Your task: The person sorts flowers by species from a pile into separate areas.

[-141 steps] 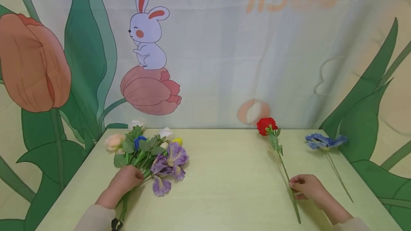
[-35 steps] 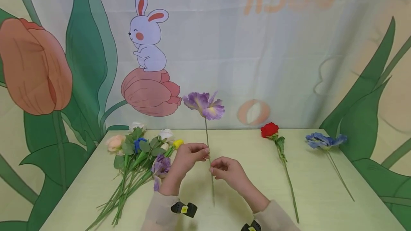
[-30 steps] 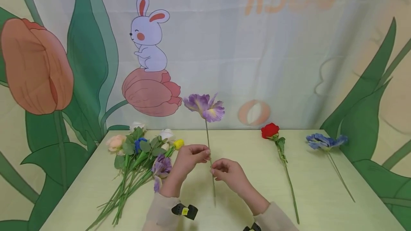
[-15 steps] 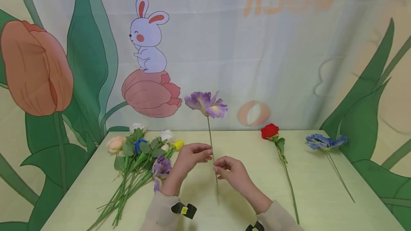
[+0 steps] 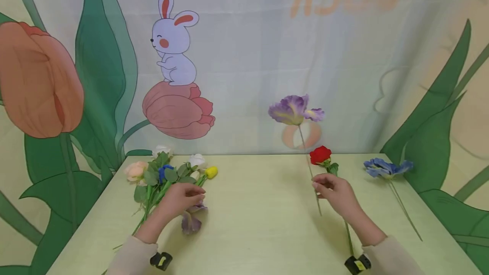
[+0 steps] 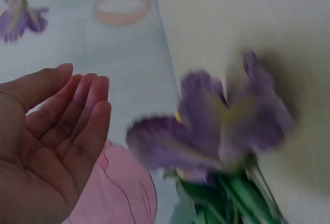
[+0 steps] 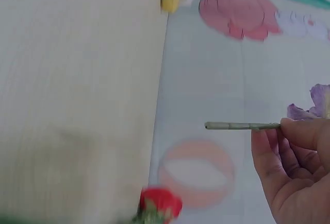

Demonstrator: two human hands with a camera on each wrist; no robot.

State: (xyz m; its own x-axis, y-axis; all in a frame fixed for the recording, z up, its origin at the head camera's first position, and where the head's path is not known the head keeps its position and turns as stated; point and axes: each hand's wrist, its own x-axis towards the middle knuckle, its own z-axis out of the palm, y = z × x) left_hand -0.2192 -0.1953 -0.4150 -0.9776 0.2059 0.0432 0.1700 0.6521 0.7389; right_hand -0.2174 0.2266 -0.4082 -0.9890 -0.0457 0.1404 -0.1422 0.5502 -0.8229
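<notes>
My right hand (image 5: 338,194) pinches the stem of a purple iris (image 5: 292,110) between thumb and fingers. The iris stands nearly upright above the table, its bloom in front of the backdrop; in the right wrist view the cut end of its stem (image 7: 232,126) sticks out past the fingers. Over the bunch at the left hovers my left hand (image 5: 181,200), fingers loosely bent and holding nothing. Just below it lies a second purple iris (image 6: 221,126), partly hidden by the hand in the head view. Behind the right hand, a red rose (image 5: 320,155) lies on the table.
The bunch at the left holds a peach flower (image 5: 135,171), white flowers (image 5: 197,161), a blue flower (image 5: 165,174) and a yellow tulip (image 5: 211,172). At the far right lies a blue flower (image 5: 386,167) on a long stem. A printed curtain (image 5: 244,54) hangs behind the table (image 5: 252,232).
First my left hand was at the bunch and my right at the rose stem. Both then held the iris mid-table; now my right hand has carried it right, while my left let go and moved left.
</notes>
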